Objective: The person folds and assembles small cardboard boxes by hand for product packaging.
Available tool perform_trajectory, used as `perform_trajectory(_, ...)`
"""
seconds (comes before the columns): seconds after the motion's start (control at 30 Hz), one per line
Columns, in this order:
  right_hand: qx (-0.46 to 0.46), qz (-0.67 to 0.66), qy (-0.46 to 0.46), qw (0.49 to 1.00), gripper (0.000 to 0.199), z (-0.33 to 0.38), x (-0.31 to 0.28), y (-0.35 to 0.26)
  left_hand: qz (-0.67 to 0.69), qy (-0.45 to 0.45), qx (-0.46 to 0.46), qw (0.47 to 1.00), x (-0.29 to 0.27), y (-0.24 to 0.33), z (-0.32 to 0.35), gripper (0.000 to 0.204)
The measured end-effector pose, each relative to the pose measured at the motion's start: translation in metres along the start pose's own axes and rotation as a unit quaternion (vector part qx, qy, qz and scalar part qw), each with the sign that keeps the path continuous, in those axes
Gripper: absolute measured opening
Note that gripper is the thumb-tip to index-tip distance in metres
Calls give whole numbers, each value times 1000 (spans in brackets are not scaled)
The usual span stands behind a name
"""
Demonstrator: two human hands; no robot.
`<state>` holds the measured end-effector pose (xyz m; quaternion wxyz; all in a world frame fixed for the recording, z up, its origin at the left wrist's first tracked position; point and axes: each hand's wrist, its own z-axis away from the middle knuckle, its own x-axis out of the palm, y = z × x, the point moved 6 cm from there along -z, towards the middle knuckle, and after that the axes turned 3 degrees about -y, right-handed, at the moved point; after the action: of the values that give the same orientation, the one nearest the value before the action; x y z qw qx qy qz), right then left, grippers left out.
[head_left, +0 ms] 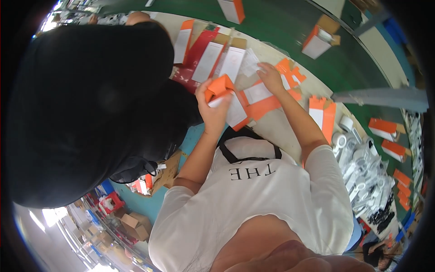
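Note:
My left hand (210,111) grips an orange and white carton (236,111), its orange end flaps folded up beside my fingers. The carton is held tilted, above the near edge of the worktable. Farther off, my right hand (272,79) has its fingertips closed at the edge of a thin white leaflet (250,62); how much they pinch is hard to see. Under my right forearm lie flattened orange and white cartons (258,94). Beyond my left hand, white cartons with open brown ends (209,61) lie side by side on a red sheet (186,75).
A person in black (99,109) is close on my left. At right stands another orange and white carton (322,115), beside a heap of white and grey plastic devices (362,167). A green conveyor belt (281,29) carrying several cartons curves past the table's far side, near a grey metal post (385,99).

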<state>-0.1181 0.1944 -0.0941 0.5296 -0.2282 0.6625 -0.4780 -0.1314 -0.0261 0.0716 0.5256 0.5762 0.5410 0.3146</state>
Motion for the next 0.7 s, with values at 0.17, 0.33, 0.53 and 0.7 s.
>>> perform_trajectory(0.17, -59, 243, 34, 968, 23, -38, 20, -1, -162, -51, 101, 980, -7, 16, 3, 72)
perform_trajectory(0.33, -79, 241, 70, 965, 11, -43, 19, 17, -53, 5, 5, 999, -26, -13, -12, 62)
perform_trajectory(0.53, -64, 193, 74, 976, 17, -33, 21, -5, 287, 123, -261, 914, -35, -68, -17, 44)
perform_trajectory(0.7, -61, 227, 15, 972, 27, -35, 20, 30, 273, 122, -272, 915, -28, -72, -7, 46)
